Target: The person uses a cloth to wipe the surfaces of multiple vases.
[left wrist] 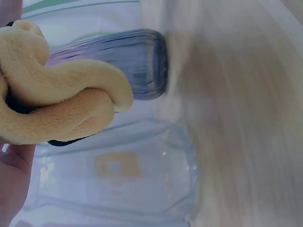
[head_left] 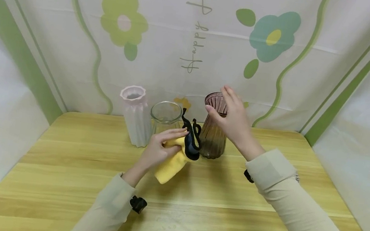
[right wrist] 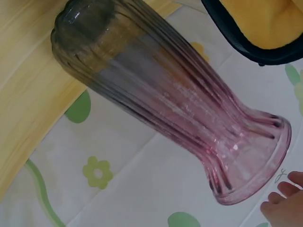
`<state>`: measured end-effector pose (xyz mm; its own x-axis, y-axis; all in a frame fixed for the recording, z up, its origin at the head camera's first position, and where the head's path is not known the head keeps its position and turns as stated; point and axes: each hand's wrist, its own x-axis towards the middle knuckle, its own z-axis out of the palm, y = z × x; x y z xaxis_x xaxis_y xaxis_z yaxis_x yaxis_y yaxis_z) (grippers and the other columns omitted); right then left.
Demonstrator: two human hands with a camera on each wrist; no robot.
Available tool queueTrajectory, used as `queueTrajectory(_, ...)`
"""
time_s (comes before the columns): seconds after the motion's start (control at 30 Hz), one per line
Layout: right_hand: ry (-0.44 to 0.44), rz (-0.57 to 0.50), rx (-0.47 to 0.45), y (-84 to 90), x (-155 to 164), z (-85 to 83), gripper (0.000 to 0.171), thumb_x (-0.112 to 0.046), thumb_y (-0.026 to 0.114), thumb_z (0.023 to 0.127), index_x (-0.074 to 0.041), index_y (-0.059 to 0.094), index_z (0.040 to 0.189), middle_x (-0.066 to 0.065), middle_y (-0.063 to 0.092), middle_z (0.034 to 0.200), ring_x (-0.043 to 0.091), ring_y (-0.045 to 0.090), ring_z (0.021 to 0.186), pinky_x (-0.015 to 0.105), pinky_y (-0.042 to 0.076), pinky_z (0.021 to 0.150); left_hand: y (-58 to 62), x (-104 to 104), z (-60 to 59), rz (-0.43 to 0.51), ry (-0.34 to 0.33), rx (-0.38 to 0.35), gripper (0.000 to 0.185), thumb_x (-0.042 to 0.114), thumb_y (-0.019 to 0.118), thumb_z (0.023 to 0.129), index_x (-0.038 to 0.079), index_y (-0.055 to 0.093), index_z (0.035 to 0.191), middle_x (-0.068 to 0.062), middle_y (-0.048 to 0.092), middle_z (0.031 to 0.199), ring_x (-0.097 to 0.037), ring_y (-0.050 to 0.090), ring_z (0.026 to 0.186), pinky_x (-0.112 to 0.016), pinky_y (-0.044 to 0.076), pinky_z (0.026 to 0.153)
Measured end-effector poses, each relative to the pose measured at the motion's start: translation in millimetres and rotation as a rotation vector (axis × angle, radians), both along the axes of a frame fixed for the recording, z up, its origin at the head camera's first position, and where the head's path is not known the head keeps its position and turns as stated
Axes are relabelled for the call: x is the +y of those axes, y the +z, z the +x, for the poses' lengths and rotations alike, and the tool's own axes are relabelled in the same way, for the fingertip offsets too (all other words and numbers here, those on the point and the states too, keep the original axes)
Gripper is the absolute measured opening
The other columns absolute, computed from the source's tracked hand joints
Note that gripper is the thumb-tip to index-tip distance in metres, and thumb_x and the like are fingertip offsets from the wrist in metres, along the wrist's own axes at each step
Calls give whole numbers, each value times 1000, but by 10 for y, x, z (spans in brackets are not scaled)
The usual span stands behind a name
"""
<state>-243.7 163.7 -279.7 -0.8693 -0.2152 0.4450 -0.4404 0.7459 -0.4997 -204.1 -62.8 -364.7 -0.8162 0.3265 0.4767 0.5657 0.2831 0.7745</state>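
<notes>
My left hand [head_left: 159, 149] grips a yellow plush cloth item [head_left: 170, 171] with a dark oval part [head_left: 191, 149] and black cord-like loops at its upper end. In the left wrist view, the soft yellow fabric [left wrist: 71, 94] hangs in thick folds from the fingers. A ribbed glass vase [head_left: 212, 140], pink at the top and smoky grey at the base, stands upright to its right. My right hand [head_left: 237, 120] is spread at the vase's mouth, thumb and fingers apart. From the right wrist, the fingertips [right wrist: 279, 198] show just off the pink rim.
A clear glass vase [head_left: 165, 122] stands partly behind the left hand. Left of it is a whitish-pink fluted vase [head_left: 137, 123]. All stand near the back edge of the wooden table [head_left: 192, 218], before a white flower-printed cloth backdrop [head_left: 165, 50].
</notes>
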Motion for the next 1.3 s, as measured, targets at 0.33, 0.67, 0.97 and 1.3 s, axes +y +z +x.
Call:
queueTrajectory(0.33, 128, -52, 155, -51, -129, 64, 44, -13, 59, 93, 2, 51, 135, 20, 50, 140, 35, 46, 132, 47, 39, 112, 188, -390, 140, 73, -48, -48, 43, -8, 65, 78, -6, 61, 121, -14, 59, 133, -4, 51, 126, -13, 39, 104)
queueTrajectory(0.67, 230, -23, 318, -176, -254, 93, 34, 1, 58, 90, 5, 59, 124, 21, 61, 126, 24, 63, 82, 31, 56, 73, 301, -833, 341, 180, -141, -30, 60, -17, 58, 78, 23, 65, 122, 24, 59, 127, 5, 51, 122, -10, 42, 101)
queueTrajectory(0.97, 260, 21, 183, -283, -419, 121, 41, -4, 59, 91, 4, 54, 131, 20, 60, 129, 29, 63, 106, 34, 57, 82, 313, -1204, 464, 342, -125, -20, 61, -26, 49, 76, 11, 67, 121, 10, 65, 124, -2, 59, 113, -12, 52, 83)
queueTrajectory(1.3, 143, 114, -214, -395, -586, 55, 72, -29, 63, 92, -3, 28, 149, 19, 37, 151, 34, 37, 140, 46, 33, 116, 251, -1378, 454, 273, 76, -55, 54, -21, 55, 79, 9, 65, 123, 17, 63, 122, 0, 55, 114, -9, 46, 91)
